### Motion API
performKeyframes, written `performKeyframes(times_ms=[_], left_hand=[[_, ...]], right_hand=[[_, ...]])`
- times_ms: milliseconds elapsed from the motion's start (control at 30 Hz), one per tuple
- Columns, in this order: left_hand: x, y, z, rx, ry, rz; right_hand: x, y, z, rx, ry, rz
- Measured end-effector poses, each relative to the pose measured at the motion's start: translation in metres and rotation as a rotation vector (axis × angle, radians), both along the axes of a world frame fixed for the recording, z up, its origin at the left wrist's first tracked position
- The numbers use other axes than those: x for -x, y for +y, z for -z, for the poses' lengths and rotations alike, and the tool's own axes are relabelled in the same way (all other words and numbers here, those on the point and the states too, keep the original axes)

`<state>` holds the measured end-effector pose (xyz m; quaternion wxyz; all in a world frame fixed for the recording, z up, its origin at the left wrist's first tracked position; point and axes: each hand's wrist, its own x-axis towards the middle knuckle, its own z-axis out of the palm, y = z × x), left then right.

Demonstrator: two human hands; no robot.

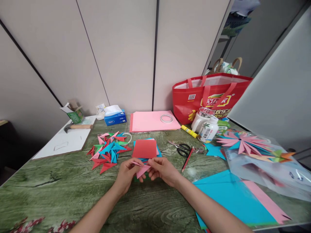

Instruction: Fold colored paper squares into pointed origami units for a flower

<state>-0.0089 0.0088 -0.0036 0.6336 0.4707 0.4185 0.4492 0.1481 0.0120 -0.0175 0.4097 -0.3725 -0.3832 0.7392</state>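
Note:
A small pink folded paper (142,171) is held between my two hands above the table's middle. My left hand (128,173) grips its left side, the fingers closed around it. My right hand (161,170) pinches its right edge between thumb and fingers. Just beyond my hands lies a stack of square paper with a red sheet (144,148) on top and blue sheets below. Left of it sits a pile of folded paper pieces (112,149) in red, blue, pink and green. A white ring (128,138) touches that pile.
Black-handled scissors (183,150) and a red pencil (187,159) lie right of the stack. Behind are pink sheets (145,121), a tissue box (115,118), a glue stick (189,131), a white bottle (208,130) and a red bag (184,103). A hammer (79,127) rests at left, blue paper (233,197) at right.

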Motion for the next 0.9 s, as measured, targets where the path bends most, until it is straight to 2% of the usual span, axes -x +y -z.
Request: performKeyframes(times_ms=[233, 500, 700, 900], left_hand=[[-0.0019, -0.0015, -0.0004, -0.076, 0.093, 0.008], [-0.0011, 0.0012, 0.0005, -0.087, 0.088, 0.035], [0.0002, 0.0024, -0.001, -0.079, 0.074, 0.055], [0.001, 0.0012, -0.0027, -0.04, 0.095, 0.042]], right_hand=[[-0.0021, 0.0031, 0.0019, -0.078, -0.088, -0.018], [0.0045, 0.0003, -0.0022, -0.149, -0.161, 0.103], [0.0027, 0.0021, -0.0015, -0.097, -0.102, 0.111], [-0.0001, 0.0015, -0.001, -0.012, -0.014, 0.044]])
